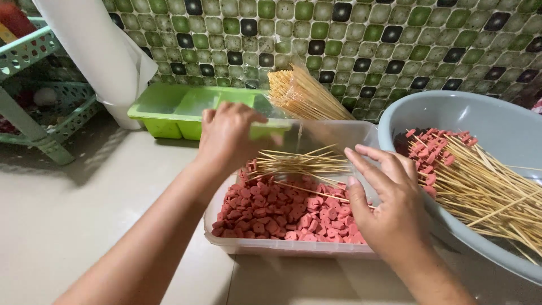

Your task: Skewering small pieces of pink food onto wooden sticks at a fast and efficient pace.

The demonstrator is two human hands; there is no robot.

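**Skewering well under way, a large share of slices left**

The left hand (228, 135) reached forward over the far end of the clear plastic tub (293, 247), fingers curled down; whether it gripped anything could not be told, since its back faced the camera. Just beyond it stood a bundle of bare bamboo sticks (302, 93) leaning on the tiled wall (361, 39), with a green divided tray (180, 107) to its left.

The right hand (389, 209) hovered over the tub's near right corner, fingers loosely spread and apparently holding nothing, though a thin stick seemed to pass under its fingertips. Below and to its left lay the pink sausage slices (271, 214), covering the tub floor, with a few loose sticks (299, 164) resting across them.

To the right of that hand, the grey basin (480, 113) held a heap of finished skewers (474, 181), each tipped with slices. Judging by the heap and the slices left, the work looked roughly midway
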